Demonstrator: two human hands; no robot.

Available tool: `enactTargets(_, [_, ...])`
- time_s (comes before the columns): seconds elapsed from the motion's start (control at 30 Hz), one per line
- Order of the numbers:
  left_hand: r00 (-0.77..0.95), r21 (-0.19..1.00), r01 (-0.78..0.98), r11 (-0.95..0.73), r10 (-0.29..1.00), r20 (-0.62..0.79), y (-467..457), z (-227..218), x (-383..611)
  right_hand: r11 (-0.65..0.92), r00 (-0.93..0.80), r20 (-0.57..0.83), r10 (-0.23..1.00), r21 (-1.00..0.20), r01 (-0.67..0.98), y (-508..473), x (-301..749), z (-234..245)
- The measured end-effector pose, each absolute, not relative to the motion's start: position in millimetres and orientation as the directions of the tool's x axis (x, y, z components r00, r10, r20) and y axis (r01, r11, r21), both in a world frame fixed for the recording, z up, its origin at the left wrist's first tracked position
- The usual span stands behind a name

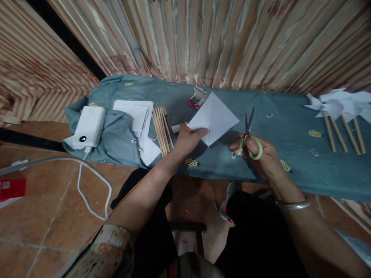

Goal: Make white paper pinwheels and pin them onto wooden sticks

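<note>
My left hand (188, 139) pinches a corner of a white square of paper (213, 117) and holds it just above the teal-covered table (290, 116). My right hand (261, 154) grips small scissors with pale green handles (249, 141). Their blades stand apart and point up, a short way right of the paper's edge. A metal bangle sits on my right wrist.
Left of my left hand lie a bundle of wooden sticks (162, 129), a stack of white paper (139, 116) and a white power bank (88, 125) with a cable. A small open box (197, 99) sits behind the paper. Finished paper pinwheels on sticks (339, 112) lie far right.
</note>
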State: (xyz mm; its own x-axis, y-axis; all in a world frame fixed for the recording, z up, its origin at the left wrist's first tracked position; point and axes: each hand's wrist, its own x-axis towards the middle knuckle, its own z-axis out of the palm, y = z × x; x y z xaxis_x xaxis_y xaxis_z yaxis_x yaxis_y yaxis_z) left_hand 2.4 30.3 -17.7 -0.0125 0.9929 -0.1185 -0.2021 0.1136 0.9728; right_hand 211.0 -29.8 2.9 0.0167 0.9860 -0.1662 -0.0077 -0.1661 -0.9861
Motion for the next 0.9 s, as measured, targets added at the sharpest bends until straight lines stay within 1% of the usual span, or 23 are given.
enactTargets(0.1, [0.113,0.989,-0.099,0.112,0.989,-0.101,27,-24,3,-0.147,0.078,-0.155,0.985,-0.985,-0.095,-23,216,2])
enactTargets(0.17, [0.183,0.993,-0.014,0.12,0.976,-0.116,25,-23,3,-0.139,0.111,-0.15,0.982,-0.985,-0.107,-19,218,2])
enactTargets(0.3, [0.276,0.983,0.152,0.103,0.95,-0.143,18,-16,2,-0.102,0.178,-0.107,0.978,-0.994,-0.039,-15,217,2])
enactTargets(0.37, [0.303,0.977,0.188,0.099,0.94,-0.154,15,-14,3,-0.096,0.184,-0.096,0.978,-0.995,-0.006,-14,214,2])
enactTargets(0.43, [0.313,0.977,0.184,0.112,0.935,-0.166,12,-14,4,-0.118,0.174,-0.116,0.978,-0.993,0.001,-14,210,3])
enactTargets(0.5, [0.3,0.976,0.133,0.172,0.932,-0.205,10,-14,5,-0.146,0.171,-0.145,0.975,-0.989,-0.007,-14,207,4])
enactTargets(0.53, [0.291,0.973,0.081,0.218,0.928,-0.232,9,-13,6,-0.153,0.176,-0.154,0.972,-0.988,-0.017,-15,206,5])
enactTargets(0.6, [0.289,0.949,-0.072,0.308,0.917,-0.276,7,-7,8,-0.146,0.2,-0.156,0.967,-0.987,-0.062,-15,204,4])
enactTargets(0.67, [0.297,0.901,-0.238,0.363,0.91,-0.288,4,3,11,-0.121,0.243,-0.155,0.957,-0.982,-0.146,-14,201,4])
enactTargets(0.77, [0.283,0.83,-0.392,0.397,0.91,-0.301,-4,18,19,-0.089,0.296,-0.175,0.939,-0.955,-0.284,-12,195,5])
enactTargets(0.9, [0.193,0.78,-0.49,0.388,0.921,-0.337,-20,23,34,-0.04,0.315,-0.172,0.933,-0.922,-0.385,-8,181,11])
